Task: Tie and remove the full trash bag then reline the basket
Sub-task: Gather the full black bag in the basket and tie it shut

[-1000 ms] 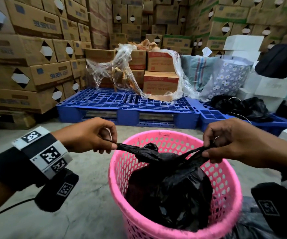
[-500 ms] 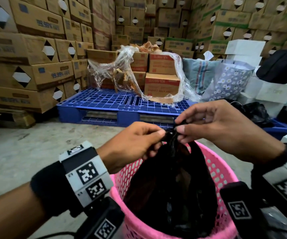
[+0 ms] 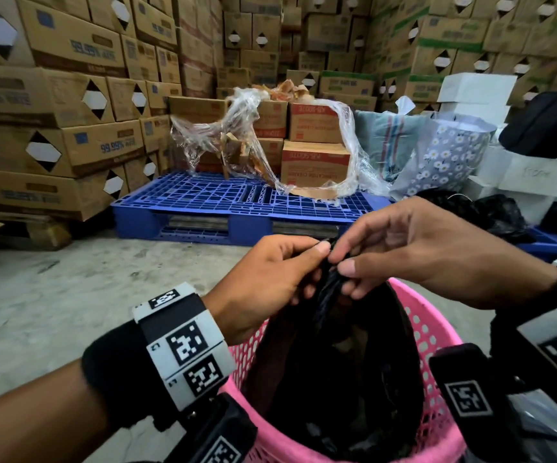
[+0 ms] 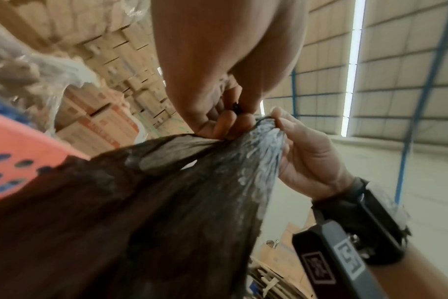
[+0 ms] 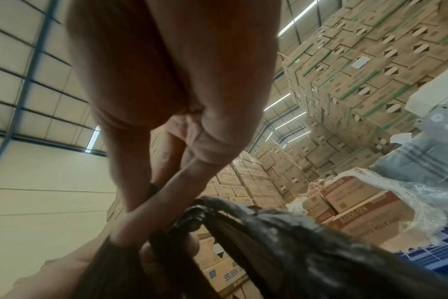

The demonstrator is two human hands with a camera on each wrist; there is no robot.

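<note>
A full black trash bag (image 3: 334, 369) sits inside the pink perforated basket (image 3: 434, 335) on the concrete floor. Its mouth is gathered into a bunch above the basket. My left hand (image 3: 280, 269) pinches the gathered top from the left, and my right hand (image 3: 400, 252) pinches it from the right, fingertips almost touching. In the left wrist view the bag (image 4: 166, 202) stretches up into my left hand (image 4: 225, 123), with the right hand (image 4: 304, 159) gripping beside it. The right wrist view shows the bag's twisted top (image 5: 218, 210) under my right hand (image 5: 151, 194).
A blue plastic pallet (image 3: 237, 202) lies just beyond the basket, carrying cartons (image 3: 313, 162) and loose clear wrap (image 3: 237, 135). Stacked cardboard boxes (image 3: 53, 111) wall the left and back. Bags and white boxes (image 3: 477, 95) pile up at the right. Bare concrete floor (image 3: 53, 295) lies left.
A second ago my hands held the bag's two ends apart across the basket. They came together over its middle, lifting the gathered top, and now pinch it closely.
</note>
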